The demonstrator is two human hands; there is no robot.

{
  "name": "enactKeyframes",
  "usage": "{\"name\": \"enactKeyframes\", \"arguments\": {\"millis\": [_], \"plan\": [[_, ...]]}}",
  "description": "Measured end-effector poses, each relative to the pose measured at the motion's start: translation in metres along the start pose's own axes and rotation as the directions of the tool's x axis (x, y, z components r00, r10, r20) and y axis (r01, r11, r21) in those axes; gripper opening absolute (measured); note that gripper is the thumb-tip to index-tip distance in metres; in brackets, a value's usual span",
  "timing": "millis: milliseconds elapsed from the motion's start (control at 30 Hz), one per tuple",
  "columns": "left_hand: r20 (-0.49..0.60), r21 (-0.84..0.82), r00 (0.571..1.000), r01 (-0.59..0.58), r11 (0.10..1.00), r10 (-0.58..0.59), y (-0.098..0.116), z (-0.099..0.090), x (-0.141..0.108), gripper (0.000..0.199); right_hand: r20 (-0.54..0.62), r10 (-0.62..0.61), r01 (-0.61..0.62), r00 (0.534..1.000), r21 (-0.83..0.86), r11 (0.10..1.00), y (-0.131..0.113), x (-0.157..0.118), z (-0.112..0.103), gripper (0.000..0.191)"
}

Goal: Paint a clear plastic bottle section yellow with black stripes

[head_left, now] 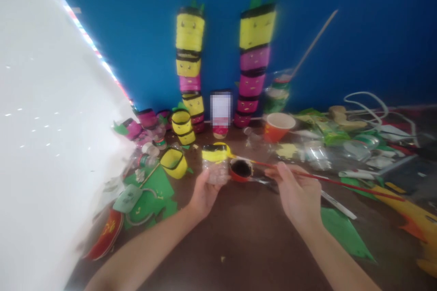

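Note:
My left hand [205, 195] is closed around a clear plastic bottle piece [215, 166] with a black rim and a yellow painted band below it. Between the fingers of my right hand [301, 196] is a long red paintbrush [355, 183], its handle slanting down to the right. The brush's pale front end points left towards the bottle piece; yellow shows behind the rim there, and I cannot tell whether the tip touches it. A small red cup [239, 178] of black paint stands just right of the bottle piece.
Two leaning stacks of yellow and magenta painted pots [190, 36] stand against the blue wall [136, 18]. An orange paper cup [273, 134], clear bottles and scraps lie at right. Loose painted pots [174, 163], green sheets [164, 186] and a red lid-like object [108, 236] are at left.

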State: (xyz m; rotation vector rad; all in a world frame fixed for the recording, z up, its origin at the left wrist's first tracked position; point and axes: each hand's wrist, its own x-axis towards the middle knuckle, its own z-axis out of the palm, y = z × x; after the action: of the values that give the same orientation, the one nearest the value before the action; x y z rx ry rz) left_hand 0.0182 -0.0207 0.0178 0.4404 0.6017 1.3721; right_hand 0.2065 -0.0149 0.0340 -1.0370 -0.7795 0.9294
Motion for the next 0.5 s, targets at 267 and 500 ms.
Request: {"name": "enactKeyframes", "arguments": {"millis": [267,500], "plan": [[0.025,0.009,1.000,0.008,1.000,-0.008,-0.001,-0.004,0.001,0.030,0.047,0.013,-0.012,0.999,-0.017,1.000,0.003,-0.007,0.002,0.021],[-0.021,-0.013,1.000,0.020,1.000,-0.021,0.001,0.000,0.001,0.028,0.029,0.013,-0.014,0.999,0.020,1.000,0.005,-0.005,0.001,0.023]]}}
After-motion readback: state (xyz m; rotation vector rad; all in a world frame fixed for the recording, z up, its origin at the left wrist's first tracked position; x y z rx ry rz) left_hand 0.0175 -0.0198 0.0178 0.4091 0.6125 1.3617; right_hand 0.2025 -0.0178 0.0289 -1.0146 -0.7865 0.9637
